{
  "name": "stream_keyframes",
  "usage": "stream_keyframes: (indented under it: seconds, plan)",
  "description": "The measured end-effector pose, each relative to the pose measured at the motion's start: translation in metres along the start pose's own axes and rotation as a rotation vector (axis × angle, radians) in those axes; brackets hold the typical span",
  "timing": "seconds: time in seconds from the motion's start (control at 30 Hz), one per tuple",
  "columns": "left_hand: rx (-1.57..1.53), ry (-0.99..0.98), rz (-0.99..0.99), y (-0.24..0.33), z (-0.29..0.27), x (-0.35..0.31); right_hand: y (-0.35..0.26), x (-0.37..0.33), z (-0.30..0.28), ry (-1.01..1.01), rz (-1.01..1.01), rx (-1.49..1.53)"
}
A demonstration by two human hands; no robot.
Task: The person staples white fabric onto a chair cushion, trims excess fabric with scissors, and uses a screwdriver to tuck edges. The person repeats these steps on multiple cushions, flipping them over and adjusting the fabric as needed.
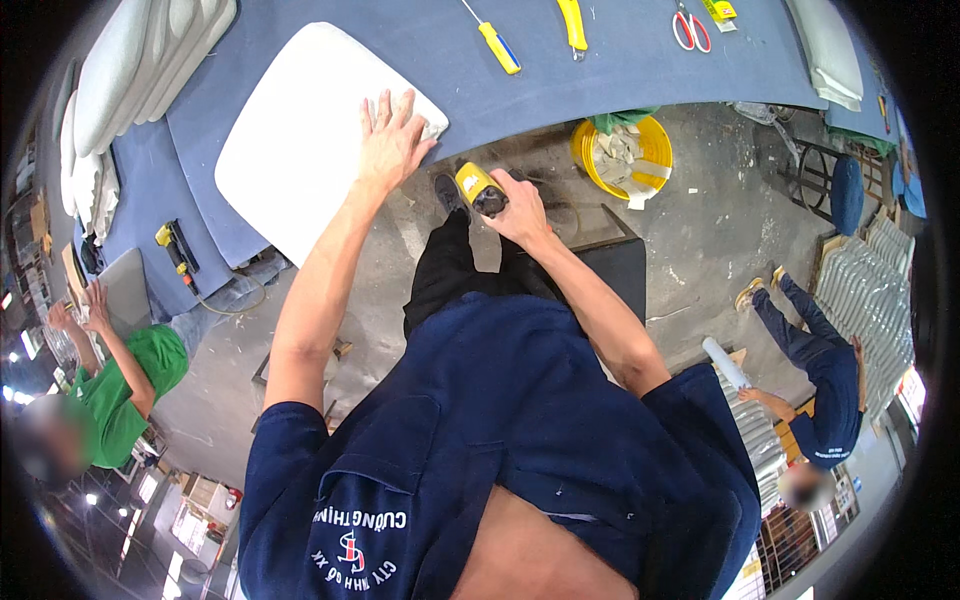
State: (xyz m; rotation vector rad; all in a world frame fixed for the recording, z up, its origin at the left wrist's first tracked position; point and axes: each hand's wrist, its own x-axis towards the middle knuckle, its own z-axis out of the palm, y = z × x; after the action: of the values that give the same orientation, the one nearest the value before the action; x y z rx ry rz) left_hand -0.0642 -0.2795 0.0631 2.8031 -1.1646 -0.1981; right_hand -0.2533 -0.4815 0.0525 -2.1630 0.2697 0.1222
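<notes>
White pad [300, 130]; yellow-and-black handheld tool [478, 187]; blue tabletop [650, 75]; yellow bucket [661, 145]; red-handled scissors [684, 38]; navy shirt [560, 390]

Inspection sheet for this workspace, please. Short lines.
Surface: blue-grey covered worktable.
Job's things: white cushion on it; yellow-and-black handheld tool held off the table.
Clutter: screwdriver, yellow-handled tool, red-handled scissors; yellow bucket of scraps on the floor.
Hands: left hand spread on the cushion; right hand grips the handheld tool.
Cables: thin hose or cable at left.
Surroundings: co-workers in green and navy.
</notes>
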Motion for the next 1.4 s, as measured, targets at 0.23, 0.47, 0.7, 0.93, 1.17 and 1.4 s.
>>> stream_keyframes:
  seconds: [0.23,0.47,0.7,0.93,1.17,1.4]
  plan:
    - [0.160,-0.176,0.137,-0.007,-0.014,0.015,-0.012,0.026,0.017,0.080,-0.002,0.001]
    - [0.022,-0.146,0.182,-0.026,-0.007,0.027,-0.022,0.037,0.032,0.157,-0.033,-0.094]
    - [-0.015,-0.133,0.167,-0.031,0.002,0.026,-0.017,0.045,0.044,0.117,0.053,-0.111]
    - [-0.045,-0.100,0.150,-0.028,0.007,0.025,-0.002,0.040,0.058,0.104,0.090,-0.203]
    - [0.027,-0.272,0.290,-0.043,-0.014,0.036,0.003,0.049,0.052,0.020,0.081,-0.136]
    - [-0.034,-0.276,0.263,-0.043,-0.011,0.038,-0.018,0.044,0.058,0.047,0.147,-0.143]
